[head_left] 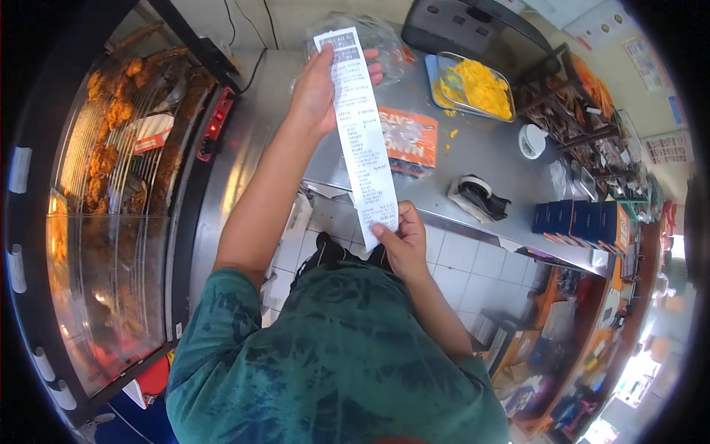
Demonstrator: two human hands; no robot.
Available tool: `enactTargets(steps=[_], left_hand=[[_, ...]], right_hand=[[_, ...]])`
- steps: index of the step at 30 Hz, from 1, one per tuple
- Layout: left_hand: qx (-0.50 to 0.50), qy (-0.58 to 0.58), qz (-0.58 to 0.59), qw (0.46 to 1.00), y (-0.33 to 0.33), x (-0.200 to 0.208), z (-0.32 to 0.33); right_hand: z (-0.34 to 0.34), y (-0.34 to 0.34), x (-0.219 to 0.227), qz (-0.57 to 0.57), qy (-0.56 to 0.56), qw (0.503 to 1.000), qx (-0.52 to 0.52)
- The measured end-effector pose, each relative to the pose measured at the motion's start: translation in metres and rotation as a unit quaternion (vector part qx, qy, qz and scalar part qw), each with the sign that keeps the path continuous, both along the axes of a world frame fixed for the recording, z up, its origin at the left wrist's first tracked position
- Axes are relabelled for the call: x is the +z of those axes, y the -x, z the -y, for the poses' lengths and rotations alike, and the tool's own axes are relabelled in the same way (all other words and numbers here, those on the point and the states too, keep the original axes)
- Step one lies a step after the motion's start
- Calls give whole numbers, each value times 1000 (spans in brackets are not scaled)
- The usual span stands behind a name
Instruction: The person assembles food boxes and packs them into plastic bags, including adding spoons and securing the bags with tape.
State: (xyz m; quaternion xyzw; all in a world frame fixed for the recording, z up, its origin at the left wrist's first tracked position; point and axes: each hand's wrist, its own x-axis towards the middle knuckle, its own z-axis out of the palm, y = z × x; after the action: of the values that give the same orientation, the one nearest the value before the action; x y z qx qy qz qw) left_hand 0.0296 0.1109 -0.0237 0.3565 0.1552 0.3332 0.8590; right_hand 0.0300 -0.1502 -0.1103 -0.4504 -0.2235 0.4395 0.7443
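Observation:
A long white paper receipt [359, 148] with dark print stretches between my two hands, over the front edge of the steel counter. My left hand [316, 90] holds its upper end, thumb on the print and fingers behind the paper. Lower down, my right hand [404, 240] pinches the bottom end between thumb and fingers. Behind the receipt an orange and white printed packet [410, 142] lies on the counter, partly covered by the paper. Clear plastic wrapping [384, 44] sits at the back, past my left hand.
On the left stands a lit glass warmer [111, 185] holding fried food on racks. The steel counter [473, 148] bears a tray of yellow food [477, 87], a white lidded cup [532, 140], a black and white tape dispenser-like object [479, 197] and dark blue boxes [577, 224].

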Motion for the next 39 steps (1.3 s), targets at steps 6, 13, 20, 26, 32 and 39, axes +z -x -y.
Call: enactTargets(steps=[6,13,20,26,32,39], left_hand=[[21,-15,-36,999,-65,-3,22],[64,-68,-49,994,-120,-26,51],[124,80,-62,987,-148,-55,81],[62,3,-15,998,-146,-35,125],[14,-21,51,998,-125,-18,117],[-116,-364,-331,863,-101,4,188]], right_hand=[[49,-54,-11,-66,44,996,-41],[95,-111,-16,-111,99,985,-83],[131,-148,-24,-108,86,984,-113],[165,-168,-29,-195,73,976,-58],[199,-216,-76,305,51,948,-76],[188,-318,-115,527,171,820,-141]])
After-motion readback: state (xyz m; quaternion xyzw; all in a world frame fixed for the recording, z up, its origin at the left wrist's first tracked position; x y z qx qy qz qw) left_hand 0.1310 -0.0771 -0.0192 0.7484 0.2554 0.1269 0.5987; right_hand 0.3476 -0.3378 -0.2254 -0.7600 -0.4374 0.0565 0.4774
